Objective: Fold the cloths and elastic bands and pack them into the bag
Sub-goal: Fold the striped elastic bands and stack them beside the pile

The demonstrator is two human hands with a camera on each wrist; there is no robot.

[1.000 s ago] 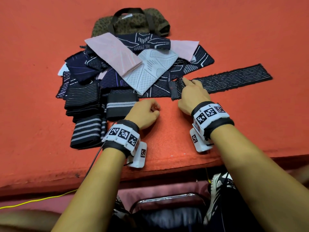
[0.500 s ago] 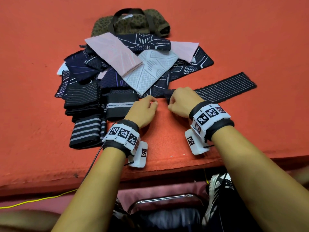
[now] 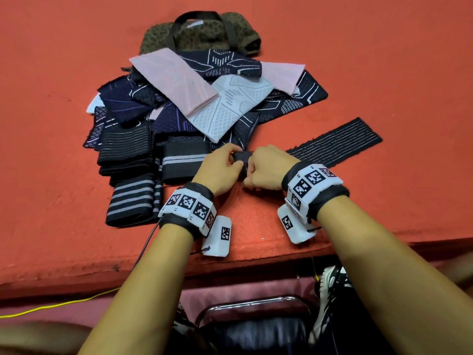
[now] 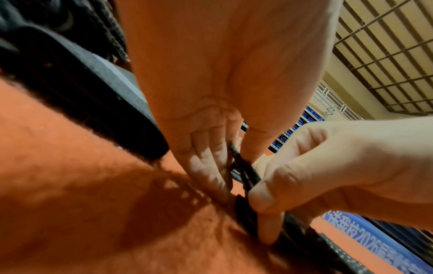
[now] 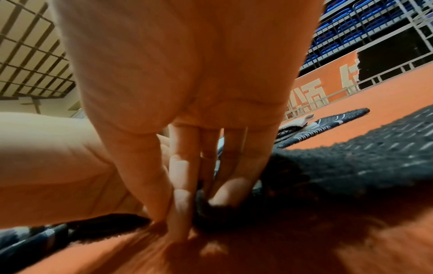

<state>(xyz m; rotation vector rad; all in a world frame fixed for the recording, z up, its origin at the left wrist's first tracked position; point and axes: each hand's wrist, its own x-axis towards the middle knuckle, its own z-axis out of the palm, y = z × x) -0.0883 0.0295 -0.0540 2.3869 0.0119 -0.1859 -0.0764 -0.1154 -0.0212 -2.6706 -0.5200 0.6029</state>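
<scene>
Count: 1 leopard-print bag (image 3: pixel 199 34), 2 pink cloths (image 3: pixel 176 83), 1 white patterned cloth (image 3: pixel 230 108), 3 folded black striped bands (image 3: pixel 125 147), 1 long unrolled band (image 3: pixel 335 144), dark patterned cloths too overlapped to count.

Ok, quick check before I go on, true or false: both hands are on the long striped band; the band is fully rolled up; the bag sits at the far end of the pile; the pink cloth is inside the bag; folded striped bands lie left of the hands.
1. Both hands hold the long striped band: true; left hand and right hand grip its near end.
2. The band is fully rolled up: false; most of it lies flat on the table.
3. The bag is beyond the pile: true.
4. The pink cloth is in the bag: false; it lies atop the pile.
5. Folded striped bands lie left of the hands: true.
</scene>
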